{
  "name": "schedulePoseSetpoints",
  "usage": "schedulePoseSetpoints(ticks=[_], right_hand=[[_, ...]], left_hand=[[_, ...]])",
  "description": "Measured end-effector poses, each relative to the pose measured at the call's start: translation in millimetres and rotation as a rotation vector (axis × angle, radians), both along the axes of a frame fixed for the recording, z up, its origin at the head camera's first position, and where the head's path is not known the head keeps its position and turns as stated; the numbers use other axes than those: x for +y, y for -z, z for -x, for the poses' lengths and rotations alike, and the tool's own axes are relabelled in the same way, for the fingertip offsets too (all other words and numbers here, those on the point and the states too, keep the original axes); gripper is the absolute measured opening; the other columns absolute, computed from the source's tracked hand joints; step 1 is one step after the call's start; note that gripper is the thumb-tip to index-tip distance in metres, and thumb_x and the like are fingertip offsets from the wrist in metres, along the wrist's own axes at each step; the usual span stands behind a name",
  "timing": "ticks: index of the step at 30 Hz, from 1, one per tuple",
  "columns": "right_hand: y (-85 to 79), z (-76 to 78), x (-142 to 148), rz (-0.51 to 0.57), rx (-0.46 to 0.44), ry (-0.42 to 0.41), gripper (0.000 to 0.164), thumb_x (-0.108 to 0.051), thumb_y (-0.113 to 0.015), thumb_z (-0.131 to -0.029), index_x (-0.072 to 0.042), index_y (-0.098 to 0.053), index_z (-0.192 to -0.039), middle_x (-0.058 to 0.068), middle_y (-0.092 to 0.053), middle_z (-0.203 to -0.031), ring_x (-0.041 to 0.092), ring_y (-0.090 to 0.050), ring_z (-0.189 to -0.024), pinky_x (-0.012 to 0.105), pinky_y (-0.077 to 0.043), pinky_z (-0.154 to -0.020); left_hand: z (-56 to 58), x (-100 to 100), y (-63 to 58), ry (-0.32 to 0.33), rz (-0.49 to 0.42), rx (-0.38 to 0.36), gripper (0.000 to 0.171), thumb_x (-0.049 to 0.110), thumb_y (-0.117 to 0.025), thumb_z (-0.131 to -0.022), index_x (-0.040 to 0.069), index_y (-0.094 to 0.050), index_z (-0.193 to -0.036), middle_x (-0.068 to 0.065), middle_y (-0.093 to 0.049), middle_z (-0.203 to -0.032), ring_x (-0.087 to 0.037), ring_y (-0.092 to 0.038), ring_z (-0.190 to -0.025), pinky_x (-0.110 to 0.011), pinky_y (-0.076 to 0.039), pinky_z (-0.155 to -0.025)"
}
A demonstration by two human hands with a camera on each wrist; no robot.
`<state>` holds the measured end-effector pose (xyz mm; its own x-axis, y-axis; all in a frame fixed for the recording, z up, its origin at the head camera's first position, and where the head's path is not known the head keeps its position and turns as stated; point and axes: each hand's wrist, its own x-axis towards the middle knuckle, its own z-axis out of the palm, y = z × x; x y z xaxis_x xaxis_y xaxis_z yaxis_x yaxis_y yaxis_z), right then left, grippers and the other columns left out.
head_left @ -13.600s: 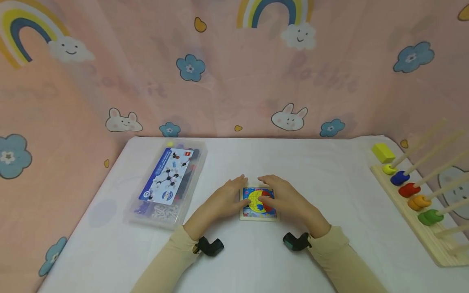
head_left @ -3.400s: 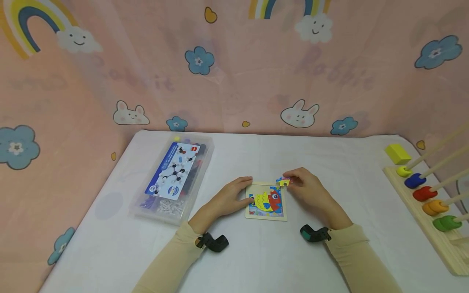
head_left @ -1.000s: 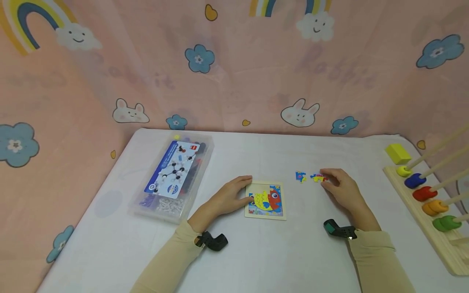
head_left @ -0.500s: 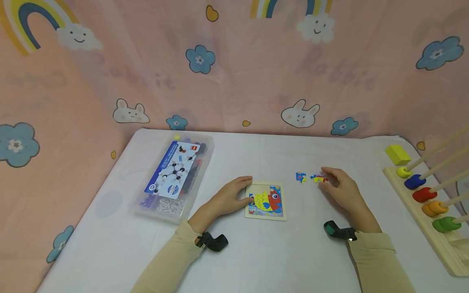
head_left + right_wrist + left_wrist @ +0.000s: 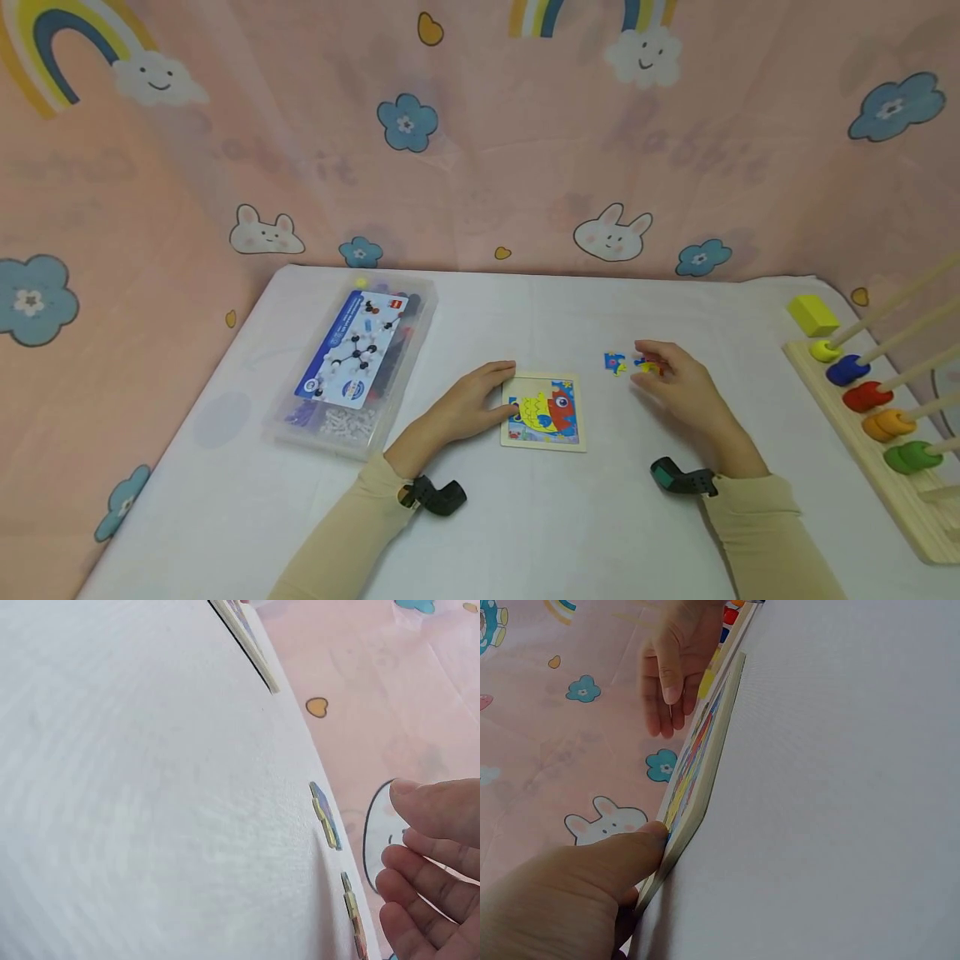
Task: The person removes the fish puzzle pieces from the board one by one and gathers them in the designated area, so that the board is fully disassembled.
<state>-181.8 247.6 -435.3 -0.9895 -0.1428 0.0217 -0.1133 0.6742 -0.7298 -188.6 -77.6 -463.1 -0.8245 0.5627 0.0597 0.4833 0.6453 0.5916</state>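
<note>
A small wooden jigsaw puzzle (image 5: 540,385) with a yellow and red fish lies on the table; bare wood shows along its upper left. My left hand (image 5: 468,404) grips its left side, thumb (image 5: 641,851) on the picture and the other fingers at the edge, partly hidden. Right of the puzzle lie two loose puzzle pieces, a blue one (image 5: 614,362) and a multicoloured one (image 5: 647,364). My right hand (image 5: 686,387) hovers over the multicoloured piece and partly covers it. In the right wrist view its fingers (image 5: 420,877) are relaxed, apart from both pieces, holding nothing.
A clear plastic case (image 5: 352,367) with a molecule-model label lies left of my left hand. At the right stands a wooden peg board (image 5: 855,450) with coloured beads, and behind it a yellow block (image 5: 813,316). A patterned pink cloth (image 5: 480,167) hangs beyond the table.
Since several seconds ago, two pieces have left the puzzle and now lie to its right. The right hand has released the multicoloured piece and shifted slightly left. The left hand stays put.
</note>
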Motion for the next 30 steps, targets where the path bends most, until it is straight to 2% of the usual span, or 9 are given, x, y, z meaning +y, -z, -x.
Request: schedulePoseSetpoints(ticks=[4,11,18,30], right_hand=[[-1.4,-0.5,-7.9,0.015,-0.025,-0.021,0.055,-0.018,-0.062,-0.092,0.002,-0.04,-0.138,0.023,-0.044,-0.139,0.039,-0.041,-0.128,0.056,-0.035,-0.106],[-2.1,-3.1,-23.7,0.017,-0.013,-0.072,0.054,-0.014,-0.064,-0.09,0.003,-0.042,-0.137,0.023,-0.045,-0.139,0.038,-0.041,-0.128,0.055,-0.034,-0.108],[1.1,-6.7,-40.6,0.025,-0.021,-0.103,0.054,-0.015,-0.066,-0.089,-0.001,-0.043,-0.136,0.019,-0.047,-0.138,0.035,-0.042,-0.129,0.054,-0.035,-0.108],[3.6,-9.3,-68.8,0.026,-0.043,-0.207,0.053,-0.016,-0.067,-0.088,-0.003,-0.047,-0.135,0.015,-0.052,-0.135,0.032,-0.047,-0.125,0.051,-0.04,-0.106]], left_hand=[[0.1,-0.4,0.5,-0.004,0.004,-0.005,0.063,0.032,-0.066,-0.089,0.004,-0.045,-0.141,-0.004,-0.04,-0.149,-0.019,-0.035,-0.139,-0.034,-0.031,-0.114],[0.3,-0.2,0.7,0.004,0.005,0.005,0.063,0.033,-0.065,-0.089,0.003,-0.045,-0.141,-0.004,-0.04,-0.149,-0.02,-0.036,-0.139,-0.034,-0.032,-0.114],[0.6,-0.4,1.9,0.005,-0.001,0.007,0.063,0.032,-0.066,-0.089,0.003,-0.045,-0.14,-0.005,-0.041,-0.149,-0.02,-0.036,-0.139,-0.034,-0.032,-0.114],[0.5,-0.3,-0.1,0.011,0.004,0.017,0.062,0.031,-0.065,-0.09,0.002,-0.045,-0.14,-0.006,-0.041,-0.148,-0.021,-0.036,-0.138,-0.034,-0.032,-0.114]])
